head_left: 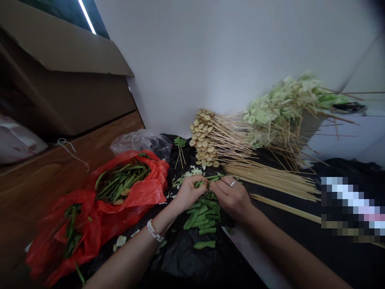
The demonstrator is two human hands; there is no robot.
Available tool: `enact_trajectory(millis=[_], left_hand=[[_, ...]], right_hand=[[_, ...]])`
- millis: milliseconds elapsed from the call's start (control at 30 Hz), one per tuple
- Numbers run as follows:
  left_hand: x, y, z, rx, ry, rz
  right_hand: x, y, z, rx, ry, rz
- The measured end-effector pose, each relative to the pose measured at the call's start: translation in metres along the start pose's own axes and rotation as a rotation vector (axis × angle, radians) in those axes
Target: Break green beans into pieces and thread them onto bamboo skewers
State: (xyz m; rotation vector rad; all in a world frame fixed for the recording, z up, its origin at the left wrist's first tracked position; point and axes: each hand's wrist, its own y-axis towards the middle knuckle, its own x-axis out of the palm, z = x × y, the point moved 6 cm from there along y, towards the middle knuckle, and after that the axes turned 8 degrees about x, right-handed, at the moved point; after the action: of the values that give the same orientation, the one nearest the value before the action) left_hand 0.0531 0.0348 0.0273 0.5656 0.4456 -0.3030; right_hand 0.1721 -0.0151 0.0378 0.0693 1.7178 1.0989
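Close together at the centre, my left hand [190, 192] and my right hand [231, 195] are closed in a pinch, fingertips nearly touching. Between and behind them shows a flat green bean [215, 177], and both hands appear to grip it. Short cut pieces of green bean [204, 216] lie in a loose pile on black plastic sheeting [192, 265] just below the hands. White-green vegetable scraps [192, 172] are scattered beyond my left hand. Bare bamboo skewers [276, 180] lie in a bundle to the right of my right hand.
Red plastic bags [147, 188] of whole beans stand at left, by a clear bag [141, 142]. Skewered potato slices [204, 136] and skewered cabbage [279, 100] are stacked against the white wall [210, 56]. A few bean skewers [179, 142] lie behind. A cardboard box [75, 92] stands back left.
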Motion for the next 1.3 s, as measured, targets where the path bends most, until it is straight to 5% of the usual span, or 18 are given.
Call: enact_trajectory(millis=[167, 300, 467, 667, 867, 1100, 1200, 1300], left_hand=[[0.003, -0.001, 0.001, 0.039, 0.067, -0.020], [0.002, -0.002, -0.007, 0.020, 0.240, -0.058], [0.000, -0.003, -0.021, -0.046, 0.454, -0.115], [-0.004, -0.006, -0.030, -0.089, 0.534, -0.164], [-0.017, 0.001, -0.015, -0.030, 0.234, 0.066], [0.003, -0.001, -0.007, 0.013, 0.016, -0.075], [0.003, -0.001, -0.005, 0.034, 0.063, -0.058], [-0.002, 0.000, -0.003, 0.060, 0.177, -0.019]], right_hand=[[-0.019, 0.003, 0.020, 0.204, 0.142, 0.179], [-0.039, -0.001, 0.050, 0.520, 0.283, 0.391], [-0.042, -0.008, 0.082, 0.828, 0.673, 0.571], [-0.037, -0.007, 0.094, 0.878, 0.864, 0.597], [-0.020, -0.004, 0.083, 0.856, 0.957, 0.477], [-0.002, -0.005, 0.067, 0.846, 0.949, 0.335], [-0.006, -0.004, 0.066, 0.781, 0.786, 0.317], [-0.021, 0.001, 0.055, 0.564, 0.347, 0.333]])
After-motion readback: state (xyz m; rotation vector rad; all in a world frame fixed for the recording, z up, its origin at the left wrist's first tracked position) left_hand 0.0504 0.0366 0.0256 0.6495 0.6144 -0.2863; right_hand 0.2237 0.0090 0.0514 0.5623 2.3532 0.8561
